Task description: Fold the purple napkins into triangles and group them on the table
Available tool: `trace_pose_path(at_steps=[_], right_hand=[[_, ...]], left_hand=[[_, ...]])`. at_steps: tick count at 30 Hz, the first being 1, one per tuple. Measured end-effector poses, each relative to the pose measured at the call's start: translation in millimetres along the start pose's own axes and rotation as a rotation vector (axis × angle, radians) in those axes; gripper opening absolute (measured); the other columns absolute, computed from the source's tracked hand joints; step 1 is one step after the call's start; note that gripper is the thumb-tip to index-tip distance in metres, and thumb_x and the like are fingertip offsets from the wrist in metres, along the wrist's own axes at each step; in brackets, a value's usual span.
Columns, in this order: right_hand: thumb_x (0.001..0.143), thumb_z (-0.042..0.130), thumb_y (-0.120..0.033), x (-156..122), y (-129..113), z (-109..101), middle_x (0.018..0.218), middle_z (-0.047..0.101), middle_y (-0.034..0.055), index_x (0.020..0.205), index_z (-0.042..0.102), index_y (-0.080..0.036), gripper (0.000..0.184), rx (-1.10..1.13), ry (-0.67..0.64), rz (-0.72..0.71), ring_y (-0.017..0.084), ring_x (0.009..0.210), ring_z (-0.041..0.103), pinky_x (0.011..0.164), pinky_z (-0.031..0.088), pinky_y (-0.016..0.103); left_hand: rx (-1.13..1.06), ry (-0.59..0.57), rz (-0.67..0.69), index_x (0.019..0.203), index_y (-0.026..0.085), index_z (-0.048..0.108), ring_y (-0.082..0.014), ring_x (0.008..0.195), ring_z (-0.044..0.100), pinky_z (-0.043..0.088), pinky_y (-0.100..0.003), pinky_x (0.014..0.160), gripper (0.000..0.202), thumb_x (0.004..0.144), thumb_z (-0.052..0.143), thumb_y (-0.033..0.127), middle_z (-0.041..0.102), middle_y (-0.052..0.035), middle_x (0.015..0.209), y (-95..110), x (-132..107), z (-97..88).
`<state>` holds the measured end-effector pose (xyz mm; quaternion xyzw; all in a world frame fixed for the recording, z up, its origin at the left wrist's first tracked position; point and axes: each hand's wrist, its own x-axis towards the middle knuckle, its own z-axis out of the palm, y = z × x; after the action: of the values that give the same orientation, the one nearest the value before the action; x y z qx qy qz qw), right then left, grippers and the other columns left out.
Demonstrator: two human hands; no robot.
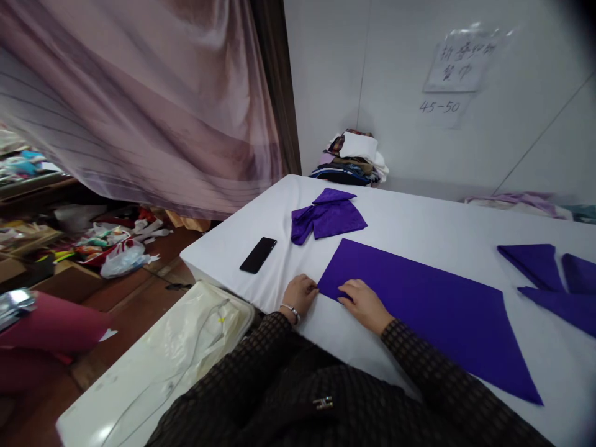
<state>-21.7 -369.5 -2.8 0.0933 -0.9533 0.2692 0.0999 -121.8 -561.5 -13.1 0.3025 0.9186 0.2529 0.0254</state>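
Observation:
A large purple cloth (433, 304) lies spread on the white-covered table in front of me, its left end narrow and near my hands. My left hand (300, 293), with a bracelet at the wrist, has its fingers pinched at the cloth's near left corner. A little to the right, my right hand (365, 303) rests on the cloth's near edge, thumb and forefinger drawn close around it. Beyond the cloth sits a crumpled, partly folded purple cloth (333, 217). Several folded purple pieces (535, 264) lie at the right side.
A black phone (259, 255) lies on the white table (223, 248) to the left. Stacked clothes (351, 161) stand behind the table by the wall. Below left is a white surface with plastic and a cord (186, 347). A pinkish curtain (186, 105) hangs at the left.

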Motion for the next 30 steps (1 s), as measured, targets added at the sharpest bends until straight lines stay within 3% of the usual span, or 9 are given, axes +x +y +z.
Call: trace_pose_path(at_steps=[5,11,15,22,30], right_hand=[[0.085,0.057,-0.029,19.1,-13.1,14.6,0.095,0.061,0.0071,0.099,0.065,-0.019,0.019,-0.137,-0.109,0.01,0.021,0.092,0.052,0.083,0.041,0.033],[0.089,0.051,-0.026,27.8,-14.6,24.8,0.091,0.06,0.006,0.091,0.065,-0.019,0.015,-0.188,-0.136,0.03,0.02,0.089,0.051,0.078,0.039,0.03],[0.091,0.046,-0.02,28.7,-13.0,26.4,0.088,0.06,0.005,0.084,0.063,-0.019,0.018,-0.157,-0.129,0.05,0.018,0.086,0.051,0.075,0.038,0.029],[0.089,0.047,-0.02,35.6,-9.5,31.3,0.079,0.058,-0.0003,0.075,0.057,-0.02,0.017,0.15,-0.003,0.203,0.014,0.078,0.053,0.071,0.038,0.025],[0.09,0.045,-0.02,34.9,-20.3,39.3,0.083,0.059,0.0025,0.079,0.059,-0.02,0.018,-0.062,-0.041,0.138,0.016,0.082,0.051,0.073,0.035,0.027]], left_hand=[[-0.022,-0.001,0.012,0.08,0.02,0.068,-0.0167,0.084,0.053,0.042,-0.03,0.079,0.008,0.08,0.061,0.022,0.06,-0.0031,0.083,-4.5,0.6,2.3],[-0.081,-0.008,0.015,0.077,0.021,0.069,-0.0155,0.084,0.054,0.043,-0.028,0.078,0.008,0.079,0.061,0.02,0.061,-0.0022,0.082,-6.9,0.8,0.8],[-0.087,-0.015,0.02,0.076,0.022,0.07,-0.0151,0.083,0.055,0.043,-0.028,0.077,0.01,0.079,0.061,0.019,0.062,-0.002,0.081,-5.6,0.4,-1.7],[-0.072,-0.036,0.029,0.079,0.023,0.072,-0.0156,0.084,0.055,0.043,-0.029,0.077,0.011,0.08,0.061,0.02,0.062,-0.0022,0.083,-7.8,-0.2,-1.6],[-0.092,-0.023,0.035,0.076,0.022,0.071,-0.0155,0.083,0.055,0.044,-0.028,0.076,0.011,0.079,0.061,0.019,0.062,-0.0022,0.081,-8.1,-1.4,-1.5]])
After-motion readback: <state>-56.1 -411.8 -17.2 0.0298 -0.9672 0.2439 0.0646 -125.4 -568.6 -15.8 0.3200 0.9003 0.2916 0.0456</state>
